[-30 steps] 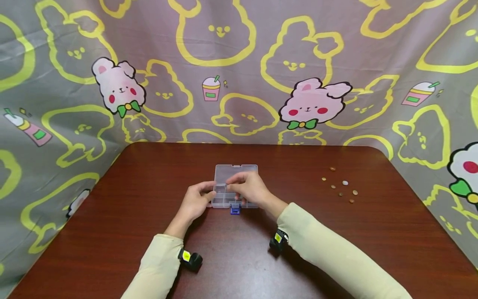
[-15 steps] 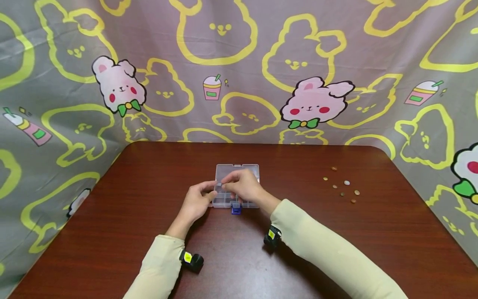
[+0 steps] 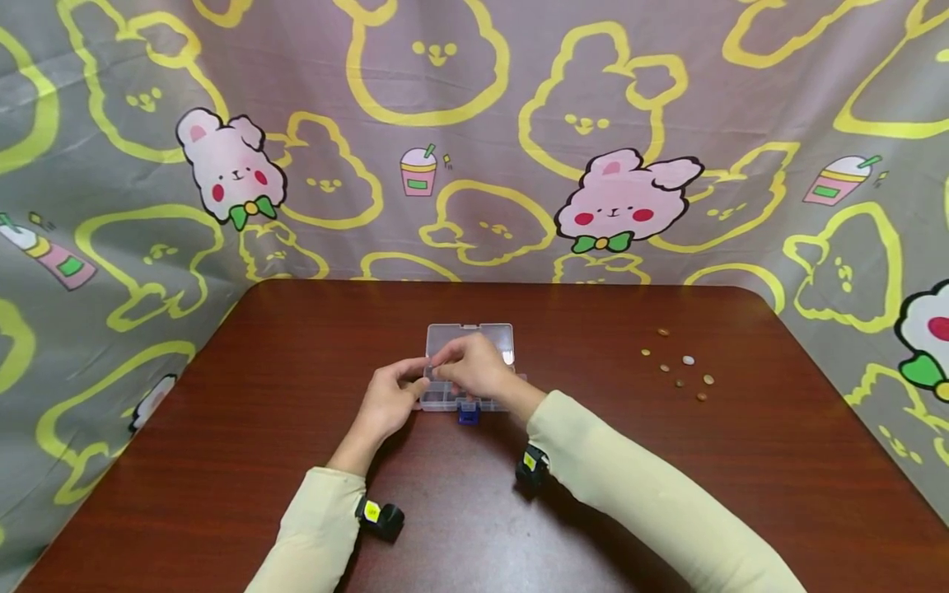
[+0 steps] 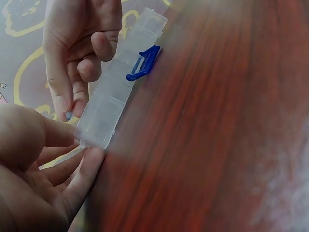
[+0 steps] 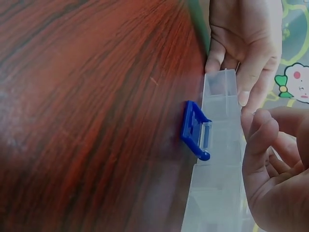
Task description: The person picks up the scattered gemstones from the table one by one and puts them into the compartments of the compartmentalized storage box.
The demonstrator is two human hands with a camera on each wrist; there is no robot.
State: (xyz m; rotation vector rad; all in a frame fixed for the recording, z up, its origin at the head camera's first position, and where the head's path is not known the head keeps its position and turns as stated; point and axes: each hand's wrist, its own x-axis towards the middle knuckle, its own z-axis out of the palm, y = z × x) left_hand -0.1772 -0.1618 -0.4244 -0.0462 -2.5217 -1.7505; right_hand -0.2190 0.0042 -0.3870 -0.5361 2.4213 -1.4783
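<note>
- Clear compartment box (image 3: 469, 387), lid open, on the wooden table (image 3: 222, 428); long axis left-right, blue latch (image 3: 467, 414) on the near edge.
- Left hand (image 3: 385, 403): fingers curled round the box's left end, steadying it.
- Right hand (image 3: 470, 368): over the compartments, thumb and forefinger tips (image 4: 67, 112) together at the left-end cell; whether anything is pinched cannot be told.
- Small beads (image 3: 678, 366) lie well apart to the right, nearer the right hand.

A clear, colourless compartment box (image 3: 469, 366) with a blue latch (image 3: 468, 413) is seen on a dark reddish-brown wood-grain table (image 3: 222, 428). The backdrop cloth (image 3: 474, 140) is printed grey with yellow rabbit outlines and pink rabbits wearing green bows, and pale cream sleeves (image 3: 638, 494) are worn
</note>
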